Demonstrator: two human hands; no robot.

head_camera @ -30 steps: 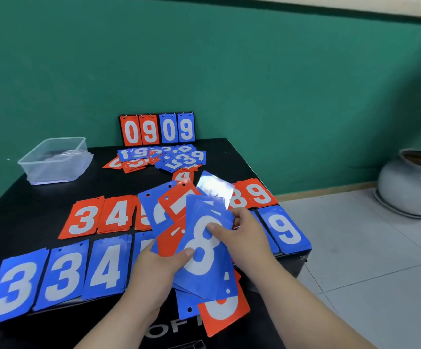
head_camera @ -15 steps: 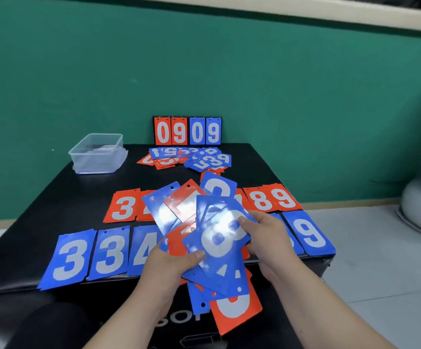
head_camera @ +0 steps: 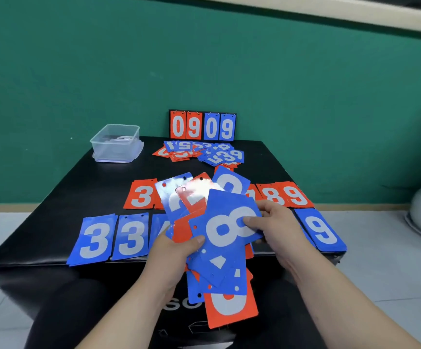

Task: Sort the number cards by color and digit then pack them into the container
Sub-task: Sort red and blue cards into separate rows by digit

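Seemingly thin, stiff and glossy, so light but slick and apt to slide off a stack; best pinched at an edge, thumb on the face. Clasped in the left grip, above the near edge of the desk: a loose fan of red and blue cards. Pinched by its right side in the right grip, atop that fan: the blue 8 card. Far left, well apart: the clear container.

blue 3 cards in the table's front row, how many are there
2: the left blue 3 at the table's front left corner, the right blue 3 just beside it. The held cards hide the row's next part.
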